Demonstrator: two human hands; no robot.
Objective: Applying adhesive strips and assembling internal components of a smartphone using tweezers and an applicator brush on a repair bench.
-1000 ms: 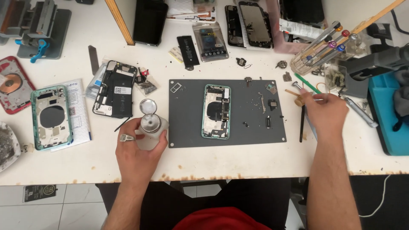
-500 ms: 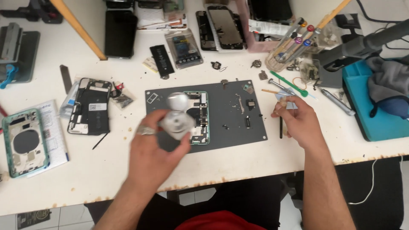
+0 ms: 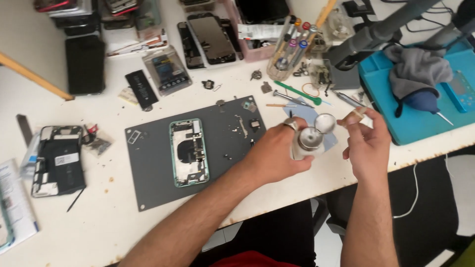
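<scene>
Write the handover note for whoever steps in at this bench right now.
Left hand: grips a small metal dispenser bottle, its hinged lid flipped open.
Right hand: pinches a small pale piece beside the bottle's mouth.
Opened green-framed phone lies on the grey mat, loose screws around it.
Done: phone opened, bottle uncapped.
Left: phone not reassembled.

Head-worn view, steeply down, close

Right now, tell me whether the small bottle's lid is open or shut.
Open. The left hand holds the small bottle upright, and its round hinged lid stands flipped up beside the mouth.
</scene>
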